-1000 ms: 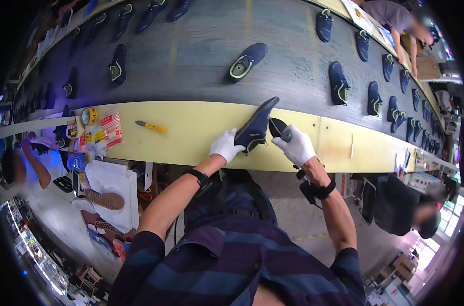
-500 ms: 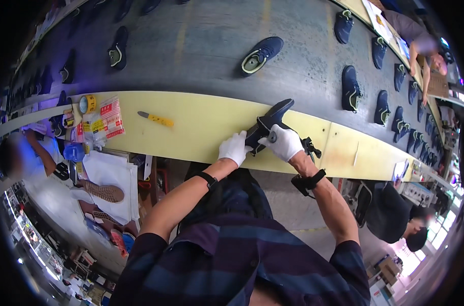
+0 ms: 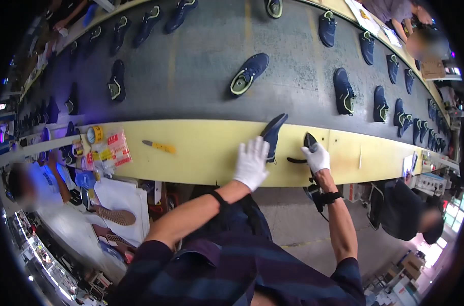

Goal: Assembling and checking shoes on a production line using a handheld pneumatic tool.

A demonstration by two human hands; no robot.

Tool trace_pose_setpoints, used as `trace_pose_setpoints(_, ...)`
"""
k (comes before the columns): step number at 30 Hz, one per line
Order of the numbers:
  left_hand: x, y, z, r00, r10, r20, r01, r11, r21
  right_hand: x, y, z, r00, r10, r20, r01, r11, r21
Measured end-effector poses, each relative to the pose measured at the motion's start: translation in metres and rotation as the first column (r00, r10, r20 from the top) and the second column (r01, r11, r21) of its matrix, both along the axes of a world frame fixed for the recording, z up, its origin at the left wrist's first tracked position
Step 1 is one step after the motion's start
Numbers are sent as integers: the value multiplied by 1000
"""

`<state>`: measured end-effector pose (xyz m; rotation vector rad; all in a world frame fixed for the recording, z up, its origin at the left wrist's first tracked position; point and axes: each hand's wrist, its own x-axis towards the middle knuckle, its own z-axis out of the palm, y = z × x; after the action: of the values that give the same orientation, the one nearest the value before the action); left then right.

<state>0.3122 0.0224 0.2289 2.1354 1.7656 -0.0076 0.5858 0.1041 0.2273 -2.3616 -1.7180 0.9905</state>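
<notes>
A navy shoe [image 3: 274, 138] lies on the pale yellow bench, its toe pointing to the far edge. My left hand [image 3: 252, 159], in a white glove, is over its near left side with the fingers spread; whether it touches the shoe I cannot tell. Farther right, my white-gloved right hand [image 3: 317, 157] is closed around a black tool [image 3: 309, 139]. One pointed black part of it sticks up past the fingers, and a curved black arm reaches left over the bench. The grip hides its middle.
Beyond the yellow bench [image 3: 206, 148] runs a wide grey belt [image 3: 191, 71] carrying several navy shoes. On the bench's left lie a yellow-handled knife [image 3: 159, 147], a tape roll [image 3: 95, 134] and red-and-white packets [image 3: 118, 148]. Other people are at both sides.
My right hand has moved right, away from the shoe, with the black tool in it. My left hand has let its fingers spread. The view has tilted farther up over the belt.
</notes>
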Motion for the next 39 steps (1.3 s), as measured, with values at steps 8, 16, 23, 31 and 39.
trace_pose_setpoints(8, -21, 70, 13, 925, 250, 286, -99, 886, -454, 85, 13, -47, 953, -298, 48, 292, 951, 107)
trace_pose_setpoints(16, -189, 4, 38, -154, 835, 528, -68, 524, -849, 76, 23, -53, 922, -386, -41, 388, 914, 119)
trace_pose_setpoints(23, -319, 68, 20, -432, 724, 538, -354, 412, -839, 88, 20, -42, 911, -411, -32, 411, 898, 156)
trace_pose_setpoints(31, -432, 239, -76, 712, 697, -89, -609, 675, 415, 74, 39, -41, 931, -356, -83, 365, 914, 174)
trace_pose_setpoints(39, -224, 298, -51, 942, 230, -246, -129, 922, 365, 87, 29, -47, 926, -374, -53, 377, 904, 202)
